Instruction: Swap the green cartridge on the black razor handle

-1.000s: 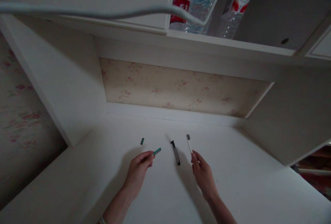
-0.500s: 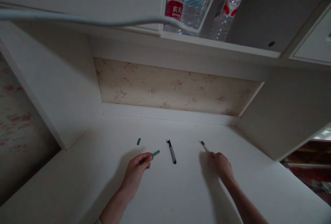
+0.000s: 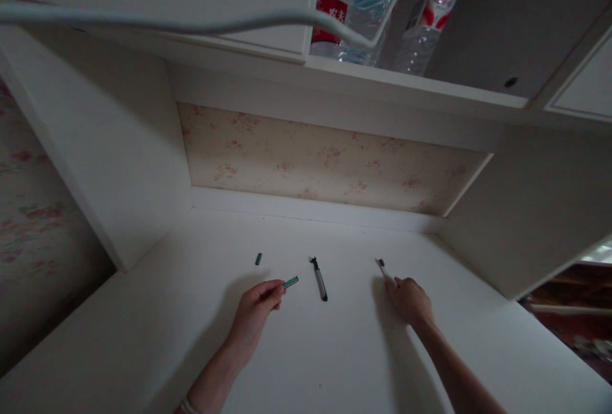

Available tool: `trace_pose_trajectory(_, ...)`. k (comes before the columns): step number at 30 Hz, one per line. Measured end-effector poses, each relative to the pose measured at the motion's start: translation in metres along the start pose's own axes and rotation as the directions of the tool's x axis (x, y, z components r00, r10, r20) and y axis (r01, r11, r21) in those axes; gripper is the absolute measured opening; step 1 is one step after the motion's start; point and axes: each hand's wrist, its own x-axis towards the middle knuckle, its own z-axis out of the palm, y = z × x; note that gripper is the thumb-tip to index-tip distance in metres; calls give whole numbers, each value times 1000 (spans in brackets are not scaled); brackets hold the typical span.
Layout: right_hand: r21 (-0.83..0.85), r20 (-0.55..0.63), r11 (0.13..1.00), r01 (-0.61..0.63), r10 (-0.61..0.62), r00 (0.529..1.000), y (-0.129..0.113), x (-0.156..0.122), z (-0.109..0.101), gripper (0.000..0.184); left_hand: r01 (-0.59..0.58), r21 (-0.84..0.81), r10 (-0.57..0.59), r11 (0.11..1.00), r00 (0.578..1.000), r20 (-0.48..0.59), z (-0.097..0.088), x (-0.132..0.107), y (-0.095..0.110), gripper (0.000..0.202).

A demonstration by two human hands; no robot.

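My left hand [image 3: 261, 305] pinches a small green and black strip, which looks like a razor blade cartridge [image 3: 291, 282], between thumb and fingers. Behind that hand, a second green cartridge [image 3: 258, 259] lies on the white desktop. A grey and black razor handle [image 3: 319, 280] rests between my two hands, its forked black end pointing away and bearing no cartridge. My right hand [image 3: 410, 299] is closed around the handle of a small brush [image 3: 385, 270] with a dark head, just above the desk surface. The brush's lower end is hidden by my fingers.
Overhead, a white cable [image 3: 268, 20] hangs in front of an open shelf [image 3: 430, 90] with several plastic bottles [image 3: 368, 15]. White side panels [image 3: 119, 146] close in the desktop [image 3: 287, 363] left and right. Floral wallpaper [image 3: 329, 152] covers the back.
The brush in my right hand has swung slightly, its head shifting right and turning more upright. My left hand keeps its pinch on the cartridge. The whole view has shifted a little.
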Motion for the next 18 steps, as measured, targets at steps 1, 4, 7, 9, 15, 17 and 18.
trace_pose_trajectory(1,11,-19,1000,29,-29,999,-4,-2,-2,43,6,3,-6,1000,1000,2,1,-1,1,35)
trace_pose_trajectory(4,63,-63,986,152,-149,987,-29,-21,-9,37,17,43,-18,999,1000,23,3,-3,4,33)
trace_pose_trajectory(7,240,-75,857,456,-452,889,-70,-59,-17,32,11,100,-17,995,998,58,5,-5,4,31)
trace_pose_trajectory(9,344,-158,664,664,-656,738,-99,-86,-21,31,9,134,-22,991,995,95,6,-7,4,30)
trace_pose_trajectory(15,216,-216,460,861,-838,502,-151,-114,-28,29,-38,200,-3,979,979,202,4,-9,6,27)
trace_pose_trajectory(17,190,-204,452,871,-850,485,-154,-110,-26,24,-37,203,-7,979,977,212,3,-9,6,26)
trace_pose_trajectory(18,181,-205,445,877,-855,476,-154,-108,-25,22,-33,201,-11,979,976,215,3,-8,5,25)
